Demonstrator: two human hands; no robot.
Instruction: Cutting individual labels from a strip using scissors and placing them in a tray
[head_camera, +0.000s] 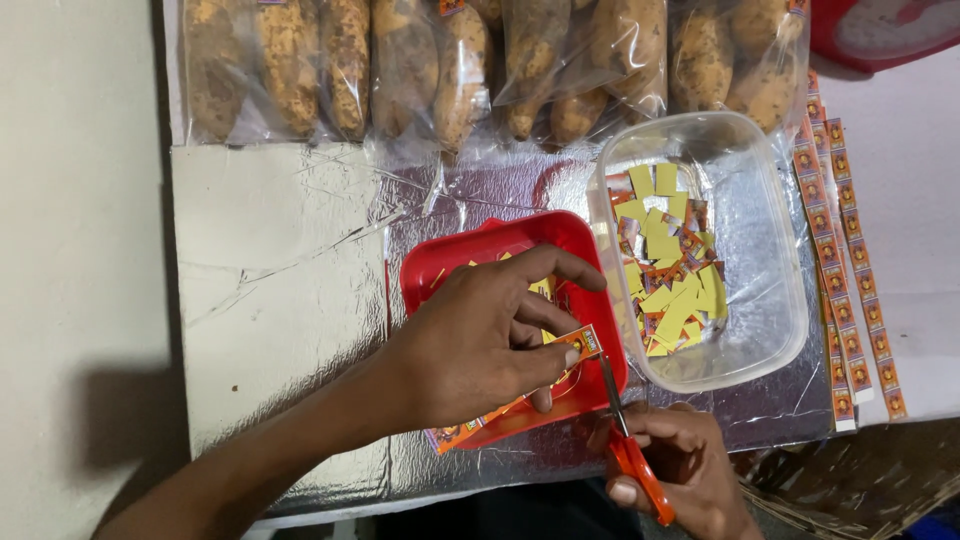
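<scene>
Over the square red plastic tray (470, 250), your left hand (480, 345) pinches a strip of small orange printed labels (578, 344), while your right hand (680, 470), at five o'clock, grips orange-handled scissors (628, 440), blades at the strip's end. Many cut labels already fill the clear plastic tub (740, 150) at two o'clock. Uncut label strips (850, 290) wait at three o'clock, so much appears left.

tray (470, 250) left of tub (775, 330); label pieces (672, 270) in tub.
</scene>
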